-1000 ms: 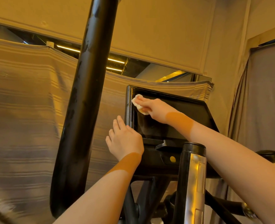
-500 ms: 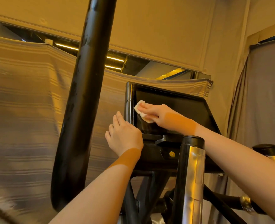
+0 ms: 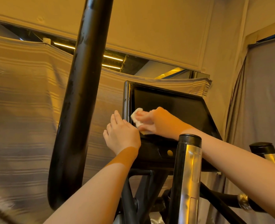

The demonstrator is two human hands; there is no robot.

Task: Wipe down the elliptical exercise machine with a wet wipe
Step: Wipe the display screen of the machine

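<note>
My right hand point(image 3: 159, 122) presses the bunched wet wipe point(image 3: 137, 117) on the console screen point(image 3: 174, 109), lower left corner; my left hand point(image 3: 121, 136), fingers straight, braces the frame. Excess moisture could seep into the bezel.

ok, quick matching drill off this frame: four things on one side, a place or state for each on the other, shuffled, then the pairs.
Things:
1. wet wipe
2. left hand
3. yellow button
4. black cap

Place or state:
A. tops the silver post
B. on the panel under the screen
C. pressed on the screen by the right hand
D. fingers straight, at the screen's left edge

Pairs: 1-C, 2-D, 3-B, 4-A
</note>
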